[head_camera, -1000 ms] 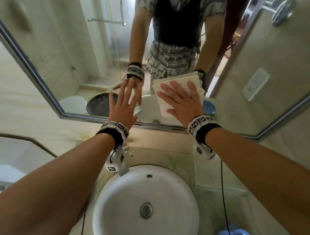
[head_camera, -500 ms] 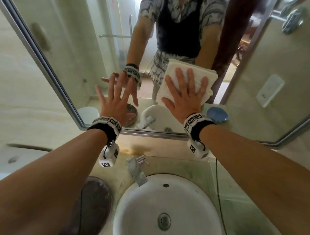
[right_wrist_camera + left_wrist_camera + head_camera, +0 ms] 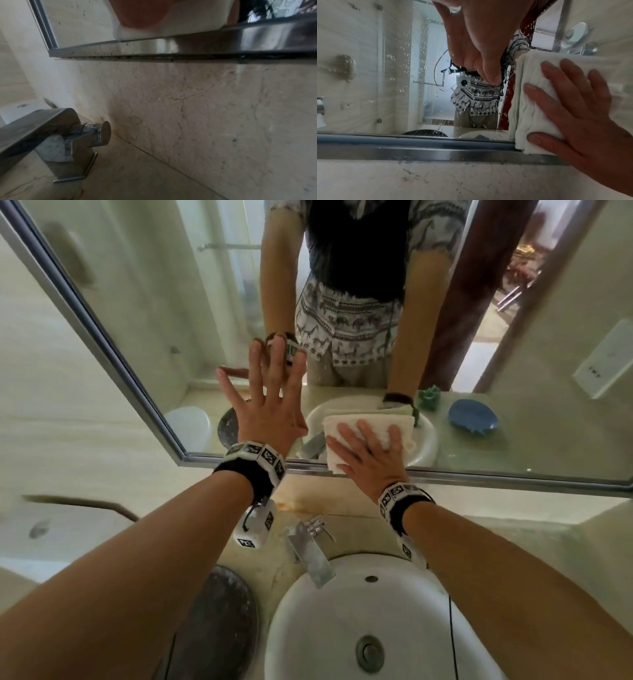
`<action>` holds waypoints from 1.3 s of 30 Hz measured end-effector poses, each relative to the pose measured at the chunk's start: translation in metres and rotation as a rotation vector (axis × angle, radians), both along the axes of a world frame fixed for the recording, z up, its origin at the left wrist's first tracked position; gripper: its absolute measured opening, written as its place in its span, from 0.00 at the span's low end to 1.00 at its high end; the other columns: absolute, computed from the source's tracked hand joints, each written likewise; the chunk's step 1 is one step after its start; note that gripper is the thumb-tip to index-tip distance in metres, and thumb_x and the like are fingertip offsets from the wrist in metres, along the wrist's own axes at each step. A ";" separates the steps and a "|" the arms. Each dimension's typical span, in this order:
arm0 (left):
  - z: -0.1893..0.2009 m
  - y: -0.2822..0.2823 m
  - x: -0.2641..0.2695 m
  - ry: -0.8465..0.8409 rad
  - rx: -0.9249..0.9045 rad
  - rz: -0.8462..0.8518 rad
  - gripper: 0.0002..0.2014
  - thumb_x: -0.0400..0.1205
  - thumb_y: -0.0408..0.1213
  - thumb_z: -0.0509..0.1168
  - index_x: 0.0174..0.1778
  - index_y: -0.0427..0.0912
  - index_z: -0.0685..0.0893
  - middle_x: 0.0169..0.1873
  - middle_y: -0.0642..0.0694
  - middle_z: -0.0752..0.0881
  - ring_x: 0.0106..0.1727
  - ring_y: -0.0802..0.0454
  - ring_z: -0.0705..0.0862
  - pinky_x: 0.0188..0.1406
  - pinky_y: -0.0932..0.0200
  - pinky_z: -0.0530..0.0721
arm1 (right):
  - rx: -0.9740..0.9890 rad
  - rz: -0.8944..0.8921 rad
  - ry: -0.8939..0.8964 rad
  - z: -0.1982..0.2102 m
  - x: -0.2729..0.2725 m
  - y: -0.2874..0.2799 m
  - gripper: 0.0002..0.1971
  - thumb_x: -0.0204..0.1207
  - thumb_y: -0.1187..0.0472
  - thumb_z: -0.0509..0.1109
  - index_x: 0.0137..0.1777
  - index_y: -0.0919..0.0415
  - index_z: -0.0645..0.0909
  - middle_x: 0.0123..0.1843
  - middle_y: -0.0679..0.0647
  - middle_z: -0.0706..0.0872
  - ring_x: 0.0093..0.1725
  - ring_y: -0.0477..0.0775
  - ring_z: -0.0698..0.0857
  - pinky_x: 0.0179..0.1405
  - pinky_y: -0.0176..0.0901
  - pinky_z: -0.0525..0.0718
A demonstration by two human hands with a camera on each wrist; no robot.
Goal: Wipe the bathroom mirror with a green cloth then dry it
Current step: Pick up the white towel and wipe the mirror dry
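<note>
My right hand lies flat, fingers spread, pressing a folded white towel against the mirror at its lower metal frame. My left hand rests open on the glass to the towel's left, fingers straight. The left wrist view shows the towel under the right hand, reaching down onto the frame, and water drops on the glass to its left. In the right wrist view the towel meets the frame. A green cloth appears only as a reflection, lying on the counter.
Below the mirror stand a white basin and a chrome faucet. A dark round dish sits left of the basin. A blue dish shows in the reflection. The marble backsplash runs under the frame.
My right hand slid the white towel up the glass and then down to the bottom frame. The left hand stayed flat on the mirror.
</note>
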State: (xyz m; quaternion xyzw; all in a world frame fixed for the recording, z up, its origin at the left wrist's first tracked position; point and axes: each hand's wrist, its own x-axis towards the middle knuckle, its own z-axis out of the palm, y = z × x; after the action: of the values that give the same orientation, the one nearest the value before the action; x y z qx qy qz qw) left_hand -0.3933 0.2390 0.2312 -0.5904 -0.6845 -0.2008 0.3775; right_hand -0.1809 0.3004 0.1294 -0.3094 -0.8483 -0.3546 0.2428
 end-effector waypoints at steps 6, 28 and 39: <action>-0.003 0.000 0.000 0.003 -0.040 0.013 0.54 0.74 0.61 0.64 0.85 0.49 0.34 0.82 0.41 0.27 0.83 0.34 0.31 0.69 0.13 0.51 | -0.022 0.024 -0.049 0.017 0.004 -0.008 0.39 0.77 0.40 0.67 0.85 0.42 0.55 0.87 0.46 0.50 0.86 0.58 0.47 0.80 0.73 0.36; -0.011 -0.054 -0.096 -0.280 -0.172 0.074 0.66 0.62 0.69 0.77 0.86 0.47 0.44 0.85 0.40 0.47 0.85 0.32 0.49 0.77 0.23 0.56 | -0.069 -0.068 0.295 0.129 -0.077 -0.021 0.33 0.83 0.34 0.56 0.85 0.46 0.58 0.86 0.54 0.51 0.84 0.65 0.47 0.76 0.82 0.43; -0.044 -0.028 -0.102 -0.217 -0.063 0.063 0.71 0.62 0.81 0.66 0.84 0.45 0.29 0.84 0.40 0.32 0.83 0.34 0.30 0.77 0.21 0.42 | 0.033 0.132 -0.112 0.008 -0.091 -0.020 0.36 0.80 0.45 0.65 0.86 0.45 0.56 0.86 0.45 0.55 0.85 0.56 0.50 0.80 0.70 0.41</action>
State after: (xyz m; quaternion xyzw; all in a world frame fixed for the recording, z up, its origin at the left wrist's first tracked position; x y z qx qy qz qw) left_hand -0.4951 0.2111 0.1875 -0.5549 -0.7455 -0.2303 0.2886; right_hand -0.2716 0.2807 0.1370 -0.2285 -0.8731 -0.3684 0.2230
